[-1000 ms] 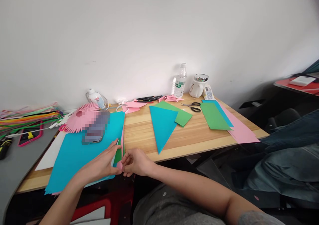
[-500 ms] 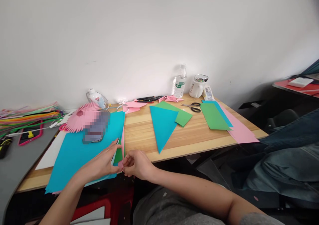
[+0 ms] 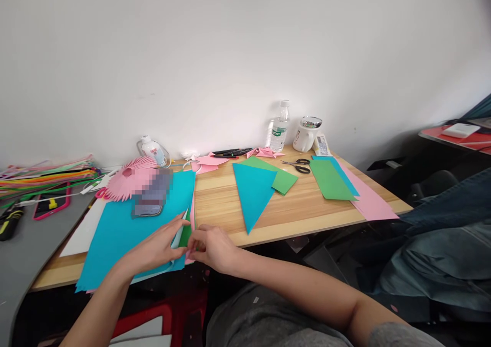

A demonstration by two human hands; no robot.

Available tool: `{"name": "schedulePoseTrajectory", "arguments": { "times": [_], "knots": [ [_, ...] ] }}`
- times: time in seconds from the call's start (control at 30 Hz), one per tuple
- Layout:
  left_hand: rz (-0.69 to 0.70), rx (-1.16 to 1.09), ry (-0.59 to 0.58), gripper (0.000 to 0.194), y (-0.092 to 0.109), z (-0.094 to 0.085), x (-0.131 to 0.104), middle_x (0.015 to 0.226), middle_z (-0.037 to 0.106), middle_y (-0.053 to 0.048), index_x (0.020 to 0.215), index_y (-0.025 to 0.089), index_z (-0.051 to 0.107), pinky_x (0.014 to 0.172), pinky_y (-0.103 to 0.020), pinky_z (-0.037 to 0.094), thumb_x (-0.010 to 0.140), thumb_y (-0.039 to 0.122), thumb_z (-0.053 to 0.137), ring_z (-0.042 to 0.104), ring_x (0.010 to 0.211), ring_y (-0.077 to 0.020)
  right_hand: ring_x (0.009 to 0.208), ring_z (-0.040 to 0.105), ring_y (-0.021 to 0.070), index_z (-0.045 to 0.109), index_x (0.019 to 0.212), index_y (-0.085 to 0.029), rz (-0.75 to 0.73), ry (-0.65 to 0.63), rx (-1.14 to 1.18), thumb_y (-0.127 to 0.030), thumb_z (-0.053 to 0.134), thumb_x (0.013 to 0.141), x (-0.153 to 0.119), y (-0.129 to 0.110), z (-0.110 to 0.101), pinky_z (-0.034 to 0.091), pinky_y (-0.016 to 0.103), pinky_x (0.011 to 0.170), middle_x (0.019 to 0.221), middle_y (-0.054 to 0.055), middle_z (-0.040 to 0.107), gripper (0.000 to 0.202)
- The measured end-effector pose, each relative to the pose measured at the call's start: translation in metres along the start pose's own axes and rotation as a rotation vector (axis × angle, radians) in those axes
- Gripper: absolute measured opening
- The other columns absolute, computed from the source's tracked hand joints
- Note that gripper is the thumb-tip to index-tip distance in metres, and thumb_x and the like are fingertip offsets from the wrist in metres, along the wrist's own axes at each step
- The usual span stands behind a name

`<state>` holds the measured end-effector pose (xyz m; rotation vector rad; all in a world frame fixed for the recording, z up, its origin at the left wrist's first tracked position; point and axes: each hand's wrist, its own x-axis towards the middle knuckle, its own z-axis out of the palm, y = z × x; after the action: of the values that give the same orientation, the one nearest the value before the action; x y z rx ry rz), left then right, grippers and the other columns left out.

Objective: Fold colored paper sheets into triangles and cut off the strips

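A stack of blue paper (image 3: 111,234) lies at the left of the wooden table, its right edge raised and curling. My left hand (image 3: 155,247) is over that edge, thumb and fingers apart, holding the upper blue sheets back. Beneath them show green paper (image 3: 184,236) and the rim of pink paper (image 3: 193,211). At the stack's near right corner my right hand (image 3: 215,250) is closed, fingertips pinching the corner of the pink paper. How many sheets it pinches is hidden. A folded blue paper triangle (image 3: 253,193) lies to the right, overlapping a green paper strip (image 3: 286,180).
A blurred phone (image 3: 151,198) and a pleated pink paper fan (image 3: 128,177) rest on the stack. Black-handled scissors (image 3: 301,167), pens (image 3: 232,152), a water bottle (image 3: 279,132) and a mug (image 3: 306,134) stand or lie toward the wall. Green paper (image 3: 332,180) lies at right.
The view has shifted slightly, so the table's things sit a little further right. My right hand's fingers have moved slightly up along the corner. Both hands stay at the stack's edge.
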<state>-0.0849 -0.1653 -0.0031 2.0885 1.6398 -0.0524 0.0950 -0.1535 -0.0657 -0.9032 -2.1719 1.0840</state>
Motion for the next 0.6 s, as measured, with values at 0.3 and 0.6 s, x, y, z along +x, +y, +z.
{"name": "schedulePoseTrajectory", "arguments": {
  "times": [0.3,0.6],
  "knots": [
    [0.000,0.054,0.070,0.058,0.010,0.018,0.002,0.149,0.025,-0.013,0.131,0.016,0.040,0.106,-0.045,0.027,0.076,0.034,0.048,0.016,0.137,-0.0285,0.077,0.054,0.0146,0.058,0.093,-0.017,-0.582,-0.037,-0.724,-0.019,0.032,0.094,-0.009,0.014,-0.001,0.036,0.023,0.047,0.098,0.008,0.057,0.026],
    [0.014,0.070,0.102,0.051,0.006,0.012,0.001,0.140,0.043,-0.009,0.128,0.018,0.045,0.107,-0.039,0.028,0.078,0.024,0.042,0.024,0.135,-0.0248,0.085,0.057,0.0171,0.054,0.094,-0.013,-0.652,-0.044,-0.730,-0.012,0.032,0.092,0.005,0.015,-0.013,0.046,0.027,0.070,0.097,0.011,0.061,0.022]
  ]
}}
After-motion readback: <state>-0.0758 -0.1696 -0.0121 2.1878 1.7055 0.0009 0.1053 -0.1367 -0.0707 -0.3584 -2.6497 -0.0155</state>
